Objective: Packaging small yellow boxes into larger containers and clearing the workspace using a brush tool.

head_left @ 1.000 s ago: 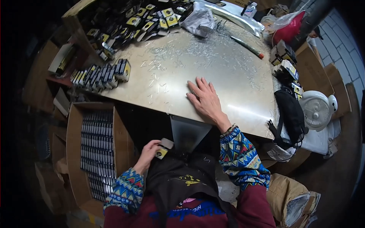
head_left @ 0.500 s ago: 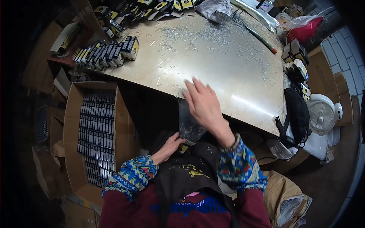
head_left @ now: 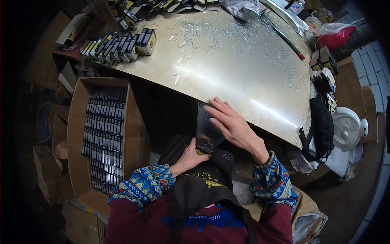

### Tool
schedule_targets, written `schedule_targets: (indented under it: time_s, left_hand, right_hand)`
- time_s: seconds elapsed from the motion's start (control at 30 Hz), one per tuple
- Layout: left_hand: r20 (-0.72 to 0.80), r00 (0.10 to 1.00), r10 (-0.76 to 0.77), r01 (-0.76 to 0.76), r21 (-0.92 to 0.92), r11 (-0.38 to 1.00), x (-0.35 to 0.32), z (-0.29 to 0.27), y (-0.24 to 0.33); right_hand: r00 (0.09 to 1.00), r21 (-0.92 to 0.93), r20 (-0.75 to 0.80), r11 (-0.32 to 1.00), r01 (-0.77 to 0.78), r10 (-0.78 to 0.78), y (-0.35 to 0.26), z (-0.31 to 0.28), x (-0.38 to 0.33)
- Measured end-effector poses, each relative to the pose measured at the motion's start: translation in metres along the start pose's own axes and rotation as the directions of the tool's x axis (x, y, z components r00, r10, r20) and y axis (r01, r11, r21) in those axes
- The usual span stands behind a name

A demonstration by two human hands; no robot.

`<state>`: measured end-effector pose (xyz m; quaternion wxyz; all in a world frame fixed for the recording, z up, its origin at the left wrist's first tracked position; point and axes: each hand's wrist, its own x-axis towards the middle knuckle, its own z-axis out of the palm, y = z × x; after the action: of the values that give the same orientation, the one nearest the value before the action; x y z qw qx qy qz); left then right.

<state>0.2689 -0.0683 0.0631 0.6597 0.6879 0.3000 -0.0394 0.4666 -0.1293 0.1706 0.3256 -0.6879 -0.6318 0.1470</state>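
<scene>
A dark, smooth chute-like piece [head_left: 206, 129] slopes down from the front edge of the table to my lap, with a few small bent wires at its low end. At that low end my left hand [head_left: 189, 158] is closed around a small black-and-yellow box [head_left: 200, 152], which my fingers partly hide. My right hand [head_left: 235, 129] is over the chute's upper right side, palm down, its fingers stretched out and slightly blurred. Nothing shows in its grasp. Many thin bent metal wires [head_left: 203, 32] lie scattered on the metal-topped table [head_left: 162, 73].
A row of small boxes [head_left: 122, 46] stands at the table's left edge. On my left, a cardboard carton [head_left: 75, 142] holds packed rows of similar boxes. Toward the right are a black bag [head_left: 321, 124] and a white fan [head_left: 346, 128]. A dark rod [head_left: 288, 42] lies at the back right.
My right hand has come down and slightly right, from above the table edge onto the chute. My left hand has moved a little right, with more of its fingers around the box.
</scene>
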Motion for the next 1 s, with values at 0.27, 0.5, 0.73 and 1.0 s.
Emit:
schedule_targets:
  time_s: [0.27, 0.5, 0.73, 1.0]
  left_hand:
    - [-0.128, 0.976, 0.177, -0.162, 0.118, 0.980, 0.005, 0.013, -0.010]
    - [-0.121, 0.942, 0.314, -0.257, 0.345, 0.903, -0.013, -0.011, -0.035]
    - [-0.161, 0.865, 0.476, -0.427, 0.262, 0.865, -0.017, -0.023, 0.017]
    - [-0.226, 0.908, 0.352, -0.350, 0.049, 0.936, -0.007, -0.028, 0.054]
  right_hand:
    - [0.972, -0.088, -0.126, 0.973, -0.212, 0.200, -0.014, 0.051, -0.058]
    - [0.967, 0.310, 0.009, 0.919, -0.246, 0.256, -0.023, 0.067, -0.068]
    - [0.906, 0.246, 0.128, 0.872, -0.424, 0.404, -0.034, 0.047, -0.052]
    - [0.884, 0.577, 0.054, 0.708, -0.407, 0.465, -0.029, 0.024, -0.045]
